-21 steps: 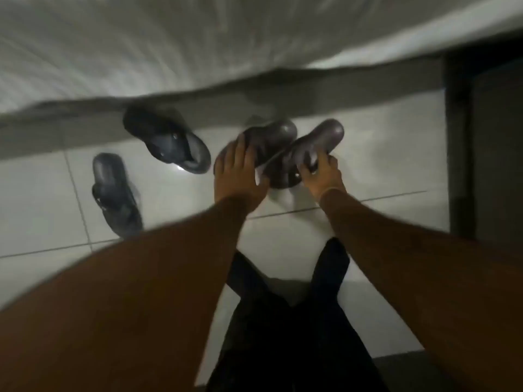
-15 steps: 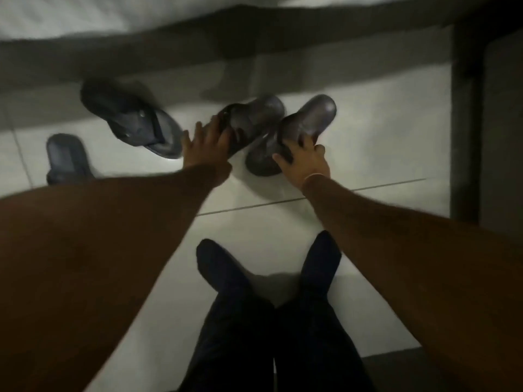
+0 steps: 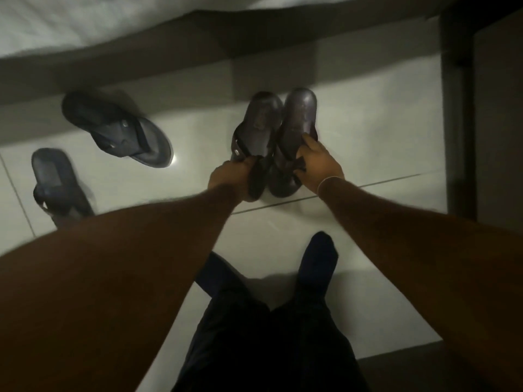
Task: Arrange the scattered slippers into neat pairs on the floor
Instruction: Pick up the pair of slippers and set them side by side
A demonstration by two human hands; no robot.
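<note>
Two dark brown slippers stand side by side on the white tiled floor, heels toward the bed. My left hand (image 3: 230,176) grips the strap of the left brown slipper (image 3: 259,123). My right hand (image 3: 318,162) grips the strap of the right brown slipper (image 3: 298,114). The two touch along their inner edges. To the left lie two dark blue slippers apart from each other: one blue slipper (image 3: 119,128) lies at an angle near the bed, the other blue slipper (image 3: 55,182) lies further left, partly hidden by my left forearm.
A bed with a white sheet (image 3: 85,21) runs along the top, with dark shadow beneath. A dark furniture post (image 3: 455,108) stands at the right. My legs in dark trousers and socks (image 3: 317,258) stand on the tiles below the slippers.
The two brown slippers were splayed at an angle; both hands have closed on their straps and turned them parallel, side by side. The blue slippers have not moved.
</note>
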